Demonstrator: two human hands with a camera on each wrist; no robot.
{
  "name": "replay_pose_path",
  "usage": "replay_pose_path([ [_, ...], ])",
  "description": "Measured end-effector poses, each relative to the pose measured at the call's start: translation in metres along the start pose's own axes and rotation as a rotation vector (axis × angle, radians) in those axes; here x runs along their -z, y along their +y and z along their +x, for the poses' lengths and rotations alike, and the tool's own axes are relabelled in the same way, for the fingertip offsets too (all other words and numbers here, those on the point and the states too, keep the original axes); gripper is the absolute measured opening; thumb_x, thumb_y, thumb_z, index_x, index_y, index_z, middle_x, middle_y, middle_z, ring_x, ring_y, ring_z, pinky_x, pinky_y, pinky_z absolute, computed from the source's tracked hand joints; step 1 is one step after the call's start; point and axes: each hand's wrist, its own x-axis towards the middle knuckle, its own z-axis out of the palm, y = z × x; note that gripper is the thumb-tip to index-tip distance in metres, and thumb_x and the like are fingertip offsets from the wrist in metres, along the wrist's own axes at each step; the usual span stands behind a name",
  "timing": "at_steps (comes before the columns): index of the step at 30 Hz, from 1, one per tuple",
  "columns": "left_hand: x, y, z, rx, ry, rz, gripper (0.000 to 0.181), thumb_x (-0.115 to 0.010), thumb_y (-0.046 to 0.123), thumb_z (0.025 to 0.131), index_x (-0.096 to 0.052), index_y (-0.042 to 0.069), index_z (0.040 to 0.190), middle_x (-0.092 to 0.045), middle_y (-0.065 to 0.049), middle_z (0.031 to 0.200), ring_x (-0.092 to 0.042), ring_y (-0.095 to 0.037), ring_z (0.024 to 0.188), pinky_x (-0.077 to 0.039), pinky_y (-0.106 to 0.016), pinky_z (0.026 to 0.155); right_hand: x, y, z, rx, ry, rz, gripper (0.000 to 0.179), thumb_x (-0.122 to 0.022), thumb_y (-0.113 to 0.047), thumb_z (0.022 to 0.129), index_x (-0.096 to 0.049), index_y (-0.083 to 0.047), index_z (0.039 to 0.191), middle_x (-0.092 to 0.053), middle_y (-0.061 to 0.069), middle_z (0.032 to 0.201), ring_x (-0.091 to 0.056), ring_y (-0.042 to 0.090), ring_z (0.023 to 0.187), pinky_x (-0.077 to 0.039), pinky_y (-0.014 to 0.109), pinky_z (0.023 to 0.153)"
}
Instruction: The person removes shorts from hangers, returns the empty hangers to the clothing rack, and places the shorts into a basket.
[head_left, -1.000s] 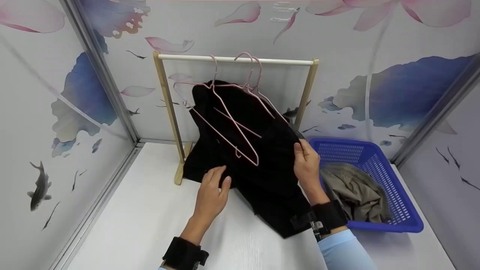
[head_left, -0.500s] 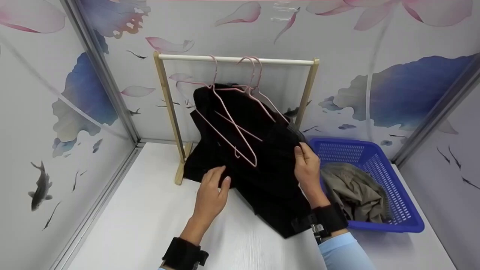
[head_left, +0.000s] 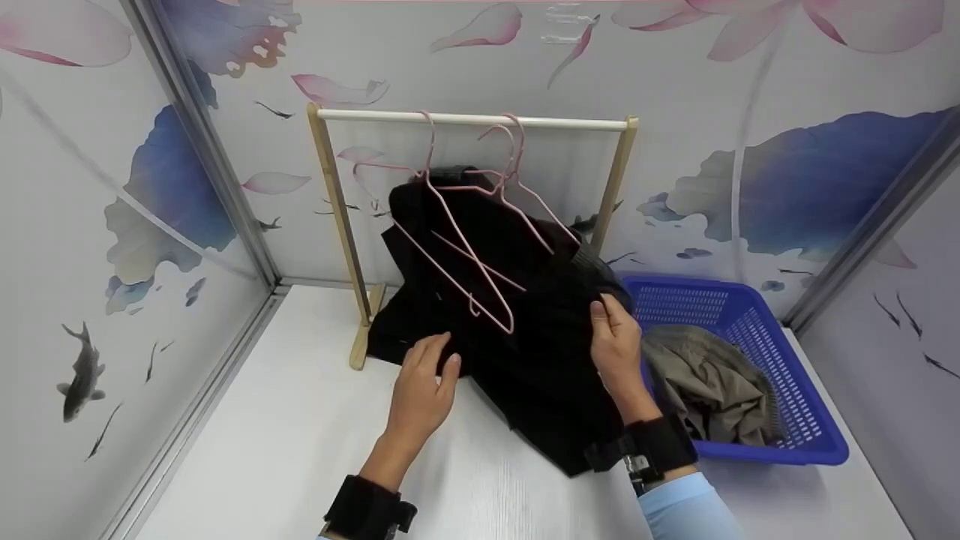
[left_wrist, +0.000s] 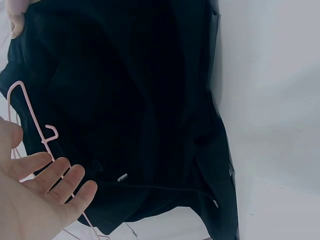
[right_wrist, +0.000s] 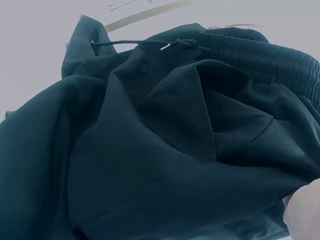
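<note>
Black drawstring shorts [head_left: 540, 360] hang in front of the rack, their legs reaching down over the white table. Their gathered waistband [right_wrist: 250, 52] and cord [right_wrist: 127, 42] show in the right wrist view. My right hand [head_left: 616, 341] pinches the shorts at their right edge. Low in front of them is my left hand [head_left: 421, 382], fingers extended and holding nothing; in the left wrist view its fingertips overlap the bar of a pink hanger [left_wrist: 31, 112]. Another pink hanger [head_left: 529, 219] runs into the shorts' opening, its hook [head_left: 495, 127] just below the rail's top line.
A white rail [head_left: 375, 115] on wooden posts [head_left: 339, 202] stands at the back. The front hanger and a third pink hanger [head_left: 551, 211] hook over it. At the right, a blue basket [head_left: 814, 401] holds a crumpled olive-grey garment [head_left: 709, 382]. Printed walls enclose the table [head_left: 247, 450].
The middle hanger's hook has sunk from above the rail to below it. The shorts' top right side has slumped slightly, and my right hand has lowered a little. My left hand stays still.
</note>
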Motion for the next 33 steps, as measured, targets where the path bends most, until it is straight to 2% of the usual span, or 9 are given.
replay_pose_path([
  [7, -0.001, 0.000, 0.000, -0.013, 0.006, 0.004, 0.039, -0.056, 0.023, 0.107, -0.061, -0.002, 0.137, -0.061, -0.018, 0.136, -0.057, -0.035, 0.131, -0.048, -0.050, 0.107, 0.003, 0.009, -0.004, -0.009, -0.021, 0.003, 0.035, -0.046, -0.017, 0.111, -0.065, 0.000, 0.135, -0.068, 0.020, 0.129, -0.063, 0.029, 0.118, -0.046, 0.021, 0.095],
  [9, -0.001, 0.000, 0.000, -0.017, 0.007, 0.005, 0.039, -0.057, 0.023, 0.107, -0.061, -0.002, 0.137, -0.062, -0.018, 0.136, -0.057, -0.034, 0.130, -0.049, -0.050, 0.106, 0.003, 0.011, -0.005, 0.003, -0.026, 0.008, 0.034, -0.046, -0.017, 0.111, -0.067, 0.000, 0.132, -0.069, 0.021, 0.111, -0.064, 0.027, 0.102, -0.044, 0.022, 0.088],
  [11, -0.001, 0.000, 0.000, -0.017, 0.006, 0.008, 0.039, -0.057, 0.023, 0.107, -0.062, -0.002, 0.137, -0.062, -0.018, 0.136, -0.057, -0.034, 0.130, -0.049, -0.049, 0.106, 0.004, 0.013, -0.006, 0.020, -0.023, 0.002, 0.032, -0.047, -0.017, 0.111, -0.069, 0.000, 0.127, -0.066, 0.013, 0.095, -0.061, 0.020, 0.088, -0.043, 0.023, 0.082],
  [14, -0.001, 0.000, 0.000, -0.010, 0.003, 0.008, 0.039, -0.057, 0.023, 0.107, -0.061, -0.001, 0.137, -0.062, -0.017, 0.136, -0.057, -0.033, 0.130, -0.049, -0.048, 0.107, 0.004, 0.016, -0.007, 0.044, -0.023, 0.004, 0.028, -0.048, -0.015, 0.111, -0.071, 0.000, 0.117, -0.041, 0.003, 0.073, -0.039, 0.014, 0.066, -0.035, 0.027, 0.072],
  [17, -0.001, 0.000, -0.001, 0.001, -0.004, 0.007, 0.040, -0.057, 0.024, 0.107, -0.061, 0.000, 0.138, -0.061, -0.017, 0.137, -0.057, -0.033, 0.131, -0.048, -0.048, 0.107, 0.005, 0.018, -0.009, 0.048, -0.022, 0.003, 0.026, -0.048, -0.014, 0.110, -0.070, 0.000, 0.114, -0.037, 0.000, 0.072, -0.038, 0.012, 0.064, -0.035, 0.027, 0.070],
  [21, -0.001, 0.001, -0.001, 0.001, -0.008, 0.008, 0.040, -0.057, 0.024, 0.107, -0.061, -0.001, 0.138, -0.061, -0.017, 0.137, -0.057, -0.034, 0.131, -0.048, -0.049, 0.107, 0.005, 0.021, -0.013, 0.029, -0.021, -0.004, 0.027, -0.049, -0.013, 0.110, -0.070, 0.001, 0.120, -0.053, 0.004, 0.080, -0.048, 0.007, 0.075, -0.040, 0.024, 0.075],
  [26, -0.002, 0.000, 0.000, 0.003, -0.008, 0.018, 0.039, -0.056, 0.023, 0.107, -0.061, -0.002, 0.138, -0.061, -0.018, 0.136, -0.056, -0.036, 0.131, -0.048, -0.050, 0.107, 0.007, 0.026, -0.017, 0.024, -0.035, 0.017, 0.026, -0.049, -0.011, 0.110, -0.068, 0.004, 0.116, -0.045, 0.002, 0.076, -0.041, 0.006, 0.069, -0.036, 0.024, 0.071],
  [27, -0.002, 0.000, 0.000, 0.003, -0.010, 0.020, 0.040, -0.056, 0.023, 0.107, -0.061, -0.002, 0.138, -0.061, -0.018, 0.136, -0.056, -0.036, 0.131, -0.048, -0.051, 0.107, 0.007, 0.027, -0.018, 0.028, -0.036, 0.026, 0.024, -0.049, -0.011, 0.110, -0.068, 0.004, 0.112, -0.038, 0.001, 0.075, -0.036, 0.008, 0.066, -0.034, 0.025, 0.070],
  [33, -0.002, -0.004, -0.001, 0.005, -0.007, 0.018, 0.040, -0.055, 0.025, 0.108, -0.061, -0.001, 0.138, -0.061, -0.018, 0.136, -0.056, -0.035, 0.131, -0.048, -0.050, 0.107, 0.009, 0.035, -0.024, 0.035, -0.024, 0.030, 0.022, -0.050, -0.008, 0.109, -0.068, 0.004, 0.104, -0.038, 0.000, 0.074, -0.039, 0.011, 0.067, -0.034, 0.025, 0.068],
])
